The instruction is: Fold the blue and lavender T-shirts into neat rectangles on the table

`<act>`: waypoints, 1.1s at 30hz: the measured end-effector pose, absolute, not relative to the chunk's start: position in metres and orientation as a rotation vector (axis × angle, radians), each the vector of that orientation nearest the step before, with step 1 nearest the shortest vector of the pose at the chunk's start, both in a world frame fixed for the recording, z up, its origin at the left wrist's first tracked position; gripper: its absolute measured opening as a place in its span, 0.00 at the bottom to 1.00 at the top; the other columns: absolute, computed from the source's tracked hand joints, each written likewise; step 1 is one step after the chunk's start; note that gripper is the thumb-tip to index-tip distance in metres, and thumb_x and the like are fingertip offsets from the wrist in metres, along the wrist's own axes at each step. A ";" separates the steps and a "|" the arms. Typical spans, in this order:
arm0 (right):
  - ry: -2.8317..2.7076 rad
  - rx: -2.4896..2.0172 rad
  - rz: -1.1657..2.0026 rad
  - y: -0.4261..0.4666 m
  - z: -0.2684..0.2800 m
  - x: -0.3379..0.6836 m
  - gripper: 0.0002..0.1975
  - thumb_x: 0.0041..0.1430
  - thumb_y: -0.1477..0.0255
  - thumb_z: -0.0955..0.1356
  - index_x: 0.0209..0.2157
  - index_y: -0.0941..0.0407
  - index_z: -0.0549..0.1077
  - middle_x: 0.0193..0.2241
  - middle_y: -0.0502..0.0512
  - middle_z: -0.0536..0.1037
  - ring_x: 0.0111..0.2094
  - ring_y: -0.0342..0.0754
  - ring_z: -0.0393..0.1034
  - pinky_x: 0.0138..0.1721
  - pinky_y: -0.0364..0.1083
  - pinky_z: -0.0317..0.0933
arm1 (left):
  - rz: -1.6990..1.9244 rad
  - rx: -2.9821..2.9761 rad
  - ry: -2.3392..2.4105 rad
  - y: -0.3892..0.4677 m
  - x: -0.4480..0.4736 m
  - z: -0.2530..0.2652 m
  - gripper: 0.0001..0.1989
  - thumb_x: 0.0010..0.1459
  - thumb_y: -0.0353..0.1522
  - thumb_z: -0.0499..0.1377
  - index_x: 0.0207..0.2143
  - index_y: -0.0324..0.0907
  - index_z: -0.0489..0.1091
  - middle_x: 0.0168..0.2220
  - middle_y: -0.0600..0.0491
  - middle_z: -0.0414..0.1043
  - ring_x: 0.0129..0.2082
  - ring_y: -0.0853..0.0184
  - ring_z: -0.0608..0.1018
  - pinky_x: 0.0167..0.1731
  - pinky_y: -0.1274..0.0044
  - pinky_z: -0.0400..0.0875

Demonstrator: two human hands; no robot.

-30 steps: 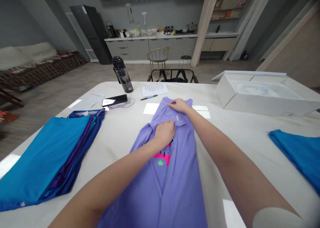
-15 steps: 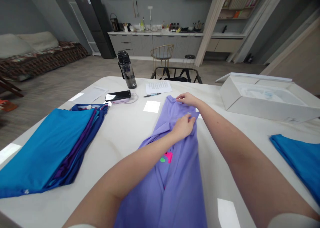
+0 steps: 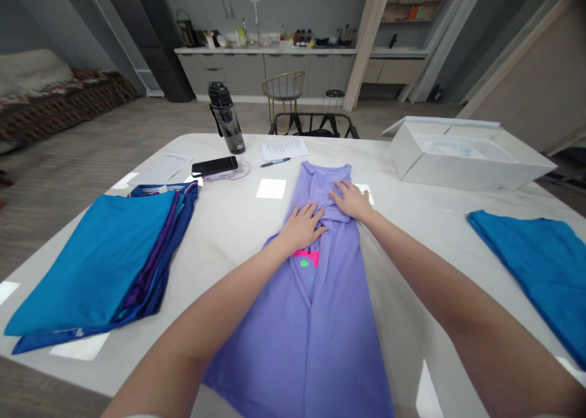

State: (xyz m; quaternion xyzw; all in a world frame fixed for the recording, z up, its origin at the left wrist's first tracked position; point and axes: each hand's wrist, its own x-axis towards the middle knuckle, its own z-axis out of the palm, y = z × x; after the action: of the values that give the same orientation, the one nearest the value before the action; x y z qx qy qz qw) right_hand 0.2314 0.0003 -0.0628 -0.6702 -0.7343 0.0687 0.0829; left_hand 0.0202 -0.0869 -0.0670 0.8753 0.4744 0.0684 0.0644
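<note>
A lavender shirt (image 3: pixel 339 320) lies lengthwise on the white table (image 3: pixel 220 223), its sides folded inward and its neckline at the far end. Part of a pink and green print shows between the folds. My left hand (image 3: pixel 302 227) rests on the shirt's upper left part, fingers spread. Slightly farther off, my right hand (image 3: pixel 351 199) lies on the upper right part near the neckline, its fingers also apart. Both palms face down on the cloth and grip nothing.
Folded blue and purple garments (image 3: pixel 96 259) are stacked at left; another blue garment (image 3: pixel 531 259) lies at right. Toward the back are a black bottle (image 3: pixel 227 120), phone (image 3: pixel 215 166), pen (image 3: pixel 275 162), papers (image 3: pixel 284 148) and an open white box (image 3: pixel 462 158).
My hands have gone from pinching the cloth to lying flat on it. The right hand came nearer, off the neckline; the left shifted left. The view has tilted and moved slightly.
</note>
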 end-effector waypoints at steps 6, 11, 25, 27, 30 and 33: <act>-2.168 -2.133 0.231 -0.020 -0.076 0.233 0.34 0.72 0.47 0.51 0.73 0.43 0.52 0.74 0.56 0.51 0.73 0.65 0.44 0.65 0.80 0.37 | 0.269 2.640 1.467 -0.093 0.024 -0.076 0.32 0.73 0.47 0.42 0.73 0.43 0.55 0.75 0.46 0.49 0.75 0.57 0.52 0.72 0.59 0.44; -2.073 -2.050 -0.024 -0.039 -0.062 0.220 0.29 0.74 0.56 0.55 0.69 0.53 0.62 0.72 0.65 0.57 0.70 0.66 0.48 0.66 0.76 0.38 | 0.359 2.520 1.639 -0.109 0.027 -0.068 0.28 0.73 0.43 0.44 0.71 0.47 0.59 0.74 0.49 0.53 0.73 0.57 0.55 0.72 0.60 0.45; -2.059 -2.075 0.206 -0.127 -0.074 0.181 0.32 0.74 0.53 0.52 0.71 0.49 0.59 0.73 0.59 0.55 0.73 0.61 0.47 0.68 0.73 0.39 | 0.307 2.349 1.862 -0.154 0.043 -0.072 0.31 0.71 0.44 0.42 0.72 0.48 0.56 0.75 0.48 0.50 0.75 0.51 0.50 0.71 0.51 0.39; -2.086 -2.072 0.220 -0.117 -0.075 0.187 0.32 0.74 0.53 0.52 0.72 0.48 0.57 0.74 0.58 0.53 0.73 0.60 0.45 0.68 0.74 0.36 | 0.318 2.334 1.878 -0.148 0.048 -0.073 0.31 0.71 0.45 0.42 0.73 0.48 0.56 0.75 0.49 0.49 0.75 0.52 0.50 0.71 0.51 0.39; -2.136 -2.058 0.247 -0.097 -0.074 0.197 0.32 0.74 0.52 0.52 0.73 0.48 0.56 0.74 0.56 0.51 0.74 0.59 0.43 0.68 0.75 0.34 | 0.328 2.292 1.894 -0.135 0.056 -0.073 0.32 0.71 0.45 0.42 0.73 0.49 0.55 0.75 0.50 0.49 0.75 0.52 0.49 0.71 0.52 0.38; -2.166 -2.053 0.277 -0.080 -0.072 0.204 0.32 0.74 0.52 0.52 0.73 0.48 0.55 0.75 0.55 0.49 0.74 0.58 0.42 0.68 0.75 0.33 | 0.345 2.264 1.885 -0.122 0.061 -0.072 0.32 0.70 0.45 0.42 0.73 0.47 0.54 0.75 0.48 0.48 0.75 0.51 0.48 0.71 0.51 0.37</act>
State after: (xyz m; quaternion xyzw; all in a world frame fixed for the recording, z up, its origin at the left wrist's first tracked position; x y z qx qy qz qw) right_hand 0.2044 -0.0798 -0.0725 -0.6833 -0.7207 0.0922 0.0720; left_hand 0.0613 -0.1222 -0.0718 0.7603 0.6331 0.1159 0.0876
